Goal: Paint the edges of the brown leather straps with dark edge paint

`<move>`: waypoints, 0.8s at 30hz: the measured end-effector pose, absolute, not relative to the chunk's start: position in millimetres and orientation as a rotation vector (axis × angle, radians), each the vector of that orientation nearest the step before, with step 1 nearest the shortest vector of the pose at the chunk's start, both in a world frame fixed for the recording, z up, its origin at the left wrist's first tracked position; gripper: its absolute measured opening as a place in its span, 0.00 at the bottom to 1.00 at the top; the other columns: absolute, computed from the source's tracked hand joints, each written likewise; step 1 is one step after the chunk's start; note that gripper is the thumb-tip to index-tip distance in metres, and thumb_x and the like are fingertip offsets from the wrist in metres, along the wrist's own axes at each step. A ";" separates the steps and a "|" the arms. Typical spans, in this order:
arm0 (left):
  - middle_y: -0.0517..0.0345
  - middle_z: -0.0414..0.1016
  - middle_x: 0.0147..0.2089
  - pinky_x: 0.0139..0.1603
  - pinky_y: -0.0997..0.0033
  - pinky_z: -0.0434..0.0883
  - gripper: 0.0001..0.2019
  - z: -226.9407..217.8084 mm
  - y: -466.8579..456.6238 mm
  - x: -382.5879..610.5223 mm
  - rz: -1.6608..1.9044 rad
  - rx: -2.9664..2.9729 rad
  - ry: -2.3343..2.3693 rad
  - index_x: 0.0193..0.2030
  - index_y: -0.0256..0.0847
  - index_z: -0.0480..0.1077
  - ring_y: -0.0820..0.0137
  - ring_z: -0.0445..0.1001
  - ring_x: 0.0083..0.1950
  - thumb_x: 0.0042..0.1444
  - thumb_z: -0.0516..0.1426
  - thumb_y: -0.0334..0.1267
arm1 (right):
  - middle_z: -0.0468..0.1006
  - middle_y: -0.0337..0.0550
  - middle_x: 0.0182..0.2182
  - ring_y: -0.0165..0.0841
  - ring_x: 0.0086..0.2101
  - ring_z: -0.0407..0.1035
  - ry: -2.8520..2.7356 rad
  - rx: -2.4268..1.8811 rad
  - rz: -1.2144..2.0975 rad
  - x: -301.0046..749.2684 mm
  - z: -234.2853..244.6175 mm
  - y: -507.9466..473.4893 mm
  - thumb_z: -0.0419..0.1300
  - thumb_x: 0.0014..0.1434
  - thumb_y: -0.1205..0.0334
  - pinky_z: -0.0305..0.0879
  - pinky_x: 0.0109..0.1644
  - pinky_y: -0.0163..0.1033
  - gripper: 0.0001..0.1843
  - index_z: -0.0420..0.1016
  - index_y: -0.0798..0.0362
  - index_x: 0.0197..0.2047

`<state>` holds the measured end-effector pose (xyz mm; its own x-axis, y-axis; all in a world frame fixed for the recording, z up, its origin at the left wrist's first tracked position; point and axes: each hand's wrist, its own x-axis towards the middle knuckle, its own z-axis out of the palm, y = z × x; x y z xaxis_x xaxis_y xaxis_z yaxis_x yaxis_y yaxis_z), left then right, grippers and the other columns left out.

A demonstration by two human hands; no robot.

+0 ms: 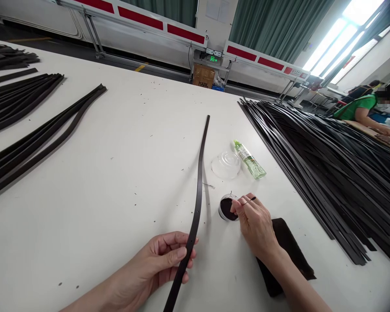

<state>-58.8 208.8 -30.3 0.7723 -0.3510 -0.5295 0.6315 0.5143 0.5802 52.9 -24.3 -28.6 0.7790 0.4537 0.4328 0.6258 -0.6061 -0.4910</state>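
My left hand (pixel 164 260) grips a long, narrow dark leather strap (pixel 199 186) between thumb and fingers. The strap has small holes and rises away from me, its far end in the air. Over a small white cup of dark liquid (pixel 226 209), my right hand (pixel 255 221) pinches a thin cotton swab (pixel 252 199). One dark tip of the swab sticks out past my knuckles; the other end is hidden by my fingers. Partly under my right wrist lies a folded dark cloth (pixel 287 247).
Beyond the cup are a clear plastic lid (pixel 226 164) and a green bottle (pixel 250 160). A large pile of black straps (pixel 312 160) covers the right side. More strap bundles (pixel 35 134) lie left on the white table (pixel 117 216). A person in green (pixel 357 108) works at far right.
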 end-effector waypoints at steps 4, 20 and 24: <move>0.55 0.75 0.36 0.39 0.71 0.74 0.08 -29.7 208.1 -58.5 -0.599 0.830 0.371 0.42 0.39 0.78 0.73 0.71 0.35 0.55 0.65 0.37 | 0.71 0.39 0.25 0.33 0.30 0.65 -0.571 -2.229 -0.339 43.3 -14.8 -25.9 0.44 0.73 0.58 0.62 0.39 0.40 0.21 0.68 0.51 0.29; 0.53 0.75 0.41 0.40 0.66 0.77 0.12 -31.7 204.5 -60.0 -0.584 0.762 0.285 0.46 0.38 0.75 0.70 0.74 0.38 0.55 0.65 0.33 | 0.74 0.43 0.31 0.33 0.33 0.69 -0.875 -1.788 -0.164 -11.5 -8.9 5.7 0.45 0.68 0.75 0.65 0.39 0.42 0.14 0.71 0.54 0.40; 0.53 0.75 0.41 0.39 0.67 0.76 0.11 -32.0 204.4 -60.9 -0.574 0.743 0.247 0.45 0.38 0.75 0.70 0.74 0.39 0.55 0.65 0.33 | 0.75 0.44 0.32 0.34 0.34 0.69 -1.010 -1.783 -0.212 -11.2 -10.4 11.0 0.46 0.64 0.80 0.65 0.39 0.44 0.16 0.69 0.54 0.44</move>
<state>-60.9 204.4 -32.0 0.8194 -0.4032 -0.4074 0.5731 0.5927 0.5659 -11.2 11.0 -10.4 0.6310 0.5329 0.5638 0.7147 -0.1166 -0.6896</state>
